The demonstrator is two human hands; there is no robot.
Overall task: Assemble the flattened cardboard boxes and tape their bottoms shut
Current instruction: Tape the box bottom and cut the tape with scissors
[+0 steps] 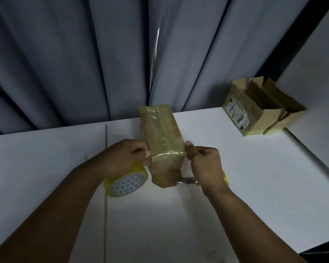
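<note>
A brown cardboard box (162,135) stands on the white table (254,177) with its taped face up; clear tape runs along the seam and across the near edge. My left hand (125,156) holds a yellow tape roll (126,182) and pinches the tape at the box's left near corner. My right hand (205,164) pinches the tape end at the right near corner while its curled fingers also hold yellow-handled scissors (186,180), whose blades poke out beside the box.
Two assembled open boxes (258,109) stand at the table's far right corner, one with a shipping label. Grey curtains (84,63) hang behind the table's far edge. A dark gap shows at the lower right past the table.
</note>
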